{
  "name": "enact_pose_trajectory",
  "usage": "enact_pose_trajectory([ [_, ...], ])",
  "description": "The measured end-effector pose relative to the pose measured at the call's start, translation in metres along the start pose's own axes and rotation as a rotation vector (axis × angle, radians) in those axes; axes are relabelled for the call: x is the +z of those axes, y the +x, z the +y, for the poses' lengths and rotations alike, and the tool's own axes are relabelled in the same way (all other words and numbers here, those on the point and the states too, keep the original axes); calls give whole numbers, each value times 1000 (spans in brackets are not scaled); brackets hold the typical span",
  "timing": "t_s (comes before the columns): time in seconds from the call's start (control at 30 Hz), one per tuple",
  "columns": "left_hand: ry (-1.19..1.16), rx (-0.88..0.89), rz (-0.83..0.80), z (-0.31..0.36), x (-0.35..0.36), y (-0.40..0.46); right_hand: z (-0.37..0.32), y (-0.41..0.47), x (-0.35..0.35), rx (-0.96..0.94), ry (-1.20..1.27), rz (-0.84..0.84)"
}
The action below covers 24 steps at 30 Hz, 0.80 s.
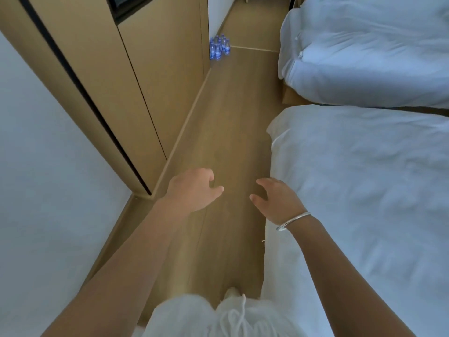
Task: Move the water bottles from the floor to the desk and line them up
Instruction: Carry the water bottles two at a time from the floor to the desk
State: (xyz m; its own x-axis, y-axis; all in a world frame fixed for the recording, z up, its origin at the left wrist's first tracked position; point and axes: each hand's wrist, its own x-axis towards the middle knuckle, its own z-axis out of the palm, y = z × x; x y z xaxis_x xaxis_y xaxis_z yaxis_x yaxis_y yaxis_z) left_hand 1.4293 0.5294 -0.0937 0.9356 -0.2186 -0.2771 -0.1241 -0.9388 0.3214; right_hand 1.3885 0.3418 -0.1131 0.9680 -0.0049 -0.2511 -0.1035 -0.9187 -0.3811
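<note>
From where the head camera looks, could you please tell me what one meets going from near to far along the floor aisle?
Left hand and right hand held empty over the wooden floor → near bed on the right → wardrobe panels on the left → far bed → cluster of water bottles standing by the wardrobe's end.

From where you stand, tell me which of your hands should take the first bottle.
Left, probably. The cluster of blue-labelled clear plastic water bottles stands far ahead against the left-side wooden cabinet. Left hand and right hand are both empty.
</note>
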Motion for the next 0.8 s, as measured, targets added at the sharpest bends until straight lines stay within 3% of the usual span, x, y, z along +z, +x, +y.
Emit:
enact_pose_trajectory([
  [0.4,-26,-18,8,0,-45,217,20,206,-50,3,-11,-34],
  [0.8,-11,8,21,-19,-167,483,-7,467,-127,70,6,11],
])
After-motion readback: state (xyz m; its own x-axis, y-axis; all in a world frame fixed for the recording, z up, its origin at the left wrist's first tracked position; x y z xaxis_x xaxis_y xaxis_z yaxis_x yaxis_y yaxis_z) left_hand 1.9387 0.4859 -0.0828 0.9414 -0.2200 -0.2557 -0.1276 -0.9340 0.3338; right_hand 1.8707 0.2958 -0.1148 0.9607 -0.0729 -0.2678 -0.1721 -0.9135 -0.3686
